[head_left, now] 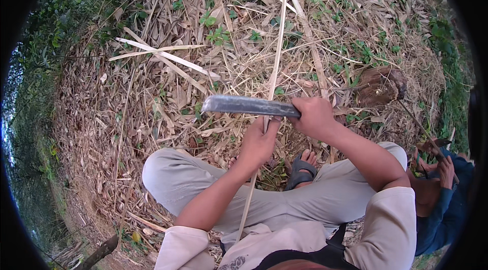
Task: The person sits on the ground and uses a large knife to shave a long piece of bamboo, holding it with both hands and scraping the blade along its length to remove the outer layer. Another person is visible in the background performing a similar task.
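Beige strip (275,67) through left grip (258,143)

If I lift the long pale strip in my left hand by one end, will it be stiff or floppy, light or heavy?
The long pale strip is probably light, since it looks thin and narrow. It would likely flex rather than hang limp: beyond the left hand it shows only a slight bend.

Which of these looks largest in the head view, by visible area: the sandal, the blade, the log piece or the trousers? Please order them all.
1. Trousers
2. Blade and log piece: too alike to rank, as the blade seems nearer the camera
3. Sandal
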`<state>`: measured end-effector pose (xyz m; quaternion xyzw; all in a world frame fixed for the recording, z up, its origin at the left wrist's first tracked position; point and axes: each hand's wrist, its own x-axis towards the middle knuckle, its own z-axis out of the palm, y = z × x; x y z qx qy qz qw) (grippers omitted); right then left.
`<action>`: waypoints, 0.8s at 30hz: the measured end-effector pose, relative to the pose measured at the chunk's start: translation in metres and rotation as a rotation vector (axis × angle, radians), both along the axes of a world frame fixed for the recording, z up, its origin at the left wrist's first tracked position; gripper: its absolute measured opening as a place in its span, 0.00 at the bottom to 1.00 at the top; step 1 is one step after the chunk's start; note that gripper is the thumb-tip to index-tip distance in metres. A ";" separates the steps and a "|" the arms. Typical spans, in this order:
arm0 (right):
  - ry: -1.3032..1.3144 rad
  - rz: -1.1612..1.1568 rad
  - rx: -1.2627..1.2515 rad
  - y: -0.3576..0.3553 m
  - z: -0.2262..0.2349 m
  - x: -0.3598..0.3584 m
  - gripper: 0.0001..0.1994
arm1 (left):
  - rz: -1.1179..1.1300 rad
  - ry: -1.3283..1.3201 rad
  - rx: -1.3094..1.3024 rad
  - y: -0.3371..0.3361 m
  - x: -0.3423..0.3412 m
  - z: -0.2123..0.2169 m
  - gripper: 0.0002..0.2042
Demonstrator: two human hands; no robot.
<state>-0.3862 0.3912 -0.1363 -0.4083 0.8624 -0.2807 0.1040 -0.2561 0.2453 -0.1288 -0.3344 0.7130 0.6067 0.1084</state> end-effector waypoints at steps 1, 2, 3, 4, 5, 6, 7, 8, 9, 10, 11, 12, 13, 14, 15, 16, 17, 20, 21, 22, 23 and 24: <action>0.085 0.083 0.022 -0.001 0.007 0.007 0.07 | -0.057 0.074 -0.109 0.003 0.001 -0.008 0.18; 0.110 0.094 0.020 -0.002 0.007 0.010 0.07 | -0.114 0.145 -0.216 0.006 0.005 -0.017 0.17; 0.135 0.109 0.017 -0.003 0.003 0.012 0.08 | -0.158 0.184 -0.242 0.008 0.011 -0.027 0.16; 0.157 0.120 0.020 -0.003 -0.001 0.013 0.09 | -0.177 0.140 -0.227 0.010 0.009 -0.020 0.16; 0.176 0.099 0.030 -0.002 -0.002 0.008 0.07 | -0.196 0.095 -0.215 0.012 0.004 -0.004 0.16; 0.160 -0.015 0.074 0.001 -0.001 -0.002 0.08 | -0.211 0.051 -0.204 0.014 0.002 0.011 0.17; 0.144 -0.120 0.112 0.002 0.001 -0.014 0.08 | -0.187 0.004 -0.075 0.016 0.003 0.021 0.18; 0.126 -0.220 0.146 0.002 0.002 -0.025 0.09 | -0.198 -0.001 -0.074 0.021 0.011 0.018 0.19; 0.078 -0.269 0.179 0.008 0.000 -0.041 0.10 | -0.206 -0.006 -0.074 0.028 0.024 0.013 0.19; 0.030 -0.318 0.204 0.012 0.000 -0.059 0.10 | -0.213 -0.011 -0.081 0.031 0.028 0.013 0.20; -0.018 -0.366 0.230 0.013 -0.001 -0.069 0.11 | -0.192 -0.021 -0.093 0.033 0.028 0.013 0.19; 0.032 -0.257 0.193 0.011 -0.009 -0.062 0.10 | -0.182 0.002 -0.121 0.027 0.024 0.011 0.19; 0.068 -0.132 0.163 0.002 -0.010 -0.038 0.09 | -0.159 0.008 -0.141 0.021 0.022 0.006 0.19; 0.098 -0.018 0.140 0.000 -0.010 -0.015 0.09 | -0.147 0.011 -0.152 0.020 0.025 0.003 0.19; 0.106 0.060 0.144 -0.002 -0.010 -0.003 0.08 | -0.100 0.025 -0.108 0.018 0.025 0.004 0.19; 0.113 0.135 0.136 -0.011 -0.011 0.008 0.07 | -0.100 0.058 -0.147 0.016 0.029 0.003 0.18; 0.121 0.209 0.128 -0.017 -0.012 0.014 0.07 | -0.102 0.090 -0.186 0.017 0.033 -0.001 0.18; 0.161 0.018 0.149 -0.015 -0.018 -0.018 0.05 | -0.124 0.027 -0.217 0.014 0.035 0.001 0.17; 0.158 -0.044 0.164 -0.006 -0.029 -0.037 0.05 | -0.138 0.028 -0.224 0.017 0.035 0.002 0.16; 0.153 -0.055 0.202 -0.007 -0.025 -0.040 0.04 | -0.145 0.032 -0.233 0.018 0.035 0.003 0.16; 0.148 -0.068 0.241 -0.007 -0.019 -0.042 0.04 | -0.126 0.043 -0.225 0.019 0.034 0.002 0.16; 0.143 -0.081 0.279 -0.008 -0.014 -0.044 0.04 | -0.106 0.054 -0.218 0.019 0.035 0.000 0.16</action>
